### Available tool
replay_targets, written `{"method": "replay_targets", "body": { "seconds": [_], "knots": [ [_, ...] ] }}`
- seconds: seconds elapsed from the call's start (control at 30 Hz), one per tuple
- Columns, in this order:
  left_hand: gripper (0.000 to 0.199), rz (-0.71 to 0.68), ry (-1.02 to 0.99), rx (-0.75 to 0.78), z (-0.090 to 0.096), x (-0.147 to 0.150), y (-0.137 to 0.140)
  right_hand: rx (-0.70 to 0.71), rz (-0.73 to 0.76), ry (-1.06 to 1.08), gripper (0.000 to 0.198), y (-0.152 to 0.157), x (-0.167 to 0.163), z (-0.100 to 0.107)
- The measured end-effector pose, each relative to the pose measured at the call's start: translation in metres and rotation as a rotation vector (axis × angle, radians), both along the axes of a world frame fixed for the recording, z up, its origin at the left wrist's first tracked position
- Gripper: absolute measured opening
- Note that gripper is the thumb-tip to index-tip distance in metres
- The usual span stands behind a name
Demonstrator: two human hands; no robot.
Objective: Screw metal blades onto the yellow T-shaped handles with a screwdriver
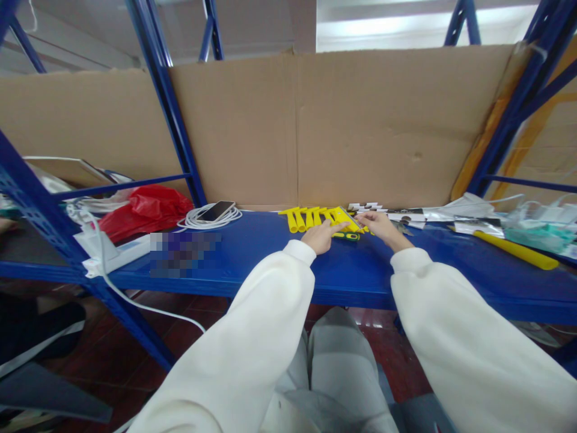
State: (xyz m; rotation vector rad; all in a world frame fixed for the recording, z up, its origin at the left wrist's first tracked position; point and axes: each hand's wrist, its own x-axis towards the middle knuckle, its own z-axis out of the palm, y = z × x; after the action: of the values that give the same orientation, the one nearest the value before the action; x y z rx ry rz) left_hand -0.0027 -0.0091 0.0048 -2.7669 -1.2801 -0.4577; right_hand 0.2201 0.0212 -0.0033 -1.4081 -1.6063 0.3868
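Observation:
A row of several yellow plastic scrapers (308, 219) with round handles lies at the back of the blue shelf. My left hand (319, 236) is at the right end of this row, its index finger stretched over one yellow scraper (341, 216) and its fingers closed about that piece. Opposite it, my right hand (377, 225) pinches at the same scraper's edge; the fingers hide what small thing they grip. A green and yellow handled tool (346, 236) lies just in front, close to my left fingertips.
Silver and white flat packets (408, 214) lie right of my hands, with a long yellow handle (518, 249) farther right. A phone (217, 210) rests on a coiled white cable (202, 224) at left, near a red bag (148, 210) and power strip (126, 252). Cardboard (360, 126) closes the back.

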Motion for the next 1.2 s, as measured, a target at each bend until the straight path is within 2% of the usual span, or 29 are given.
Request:
{"method": "replay_targets", "body": {
  "seconds": [0.1,0.2,0.33,0.4,0.47,0.6,0.77,0.97,1.07,1.2],
  "knots": [
    [0.068,-0.027,-0.125,-0.028,0.0,-0.003,0.004,-0.01,-0.295,-0.291,0.018,-0.002,0.024,0.002],
    [0.069,-0.097,-0.428,-0.098,-0.001,-0.004,0.011,-0.102,-0.551,-0.482,0.028,-0.01,0.048,0.002],
    [0.075,-0.103,-0.907,-0.425,-0.001,-0.001,0.013,-0.282,-0.709,-0.544,0.03,-0.019,0.069,0.0],
    [0.079,-0.089,-1.031,-0.616,0.001,0.0,0.01,-0.351,-0.734,-0.55,0.031,-0.019,0.073,-0.001],
    [0.081,-0.092,-1.07,-0.768,0.003,0.001,0.005,-0.398,-0.734,-0.559,0.031,-0.017,0.074,-0.003],
    [0.084,-0.092,-1.027,-0.936,0.008,0.001,-0.001,-0.418,-0.71,-0.575,0.03,-0.013,0.072,-0.007],
    [0.085,-0.075,-0.984,-0.984,0.009,0.001,-0.002,-0.384,-0.678,-0.603,0.033,-0.013,0.069,-0.011],
    [0.084,-0.063,-0.97,-0.98,0.009,0.0,-0.002,-0.315,-0.659,-0.598,0.019,-0.007,0.075,-0.013],
    [0.083,-0.063,-0.966,-0.973,0.008,0.0,-0.001,-0.285,-0.636,-0.593,0.018,-0.005,0.077,-0.014],
    [0.082,-0.06,-0.959,-0.961,0.008,0.0,0.0,-0.306,-0.622,-0.593,0.016,-0.009,0.073,-0.012]
  ]
}}
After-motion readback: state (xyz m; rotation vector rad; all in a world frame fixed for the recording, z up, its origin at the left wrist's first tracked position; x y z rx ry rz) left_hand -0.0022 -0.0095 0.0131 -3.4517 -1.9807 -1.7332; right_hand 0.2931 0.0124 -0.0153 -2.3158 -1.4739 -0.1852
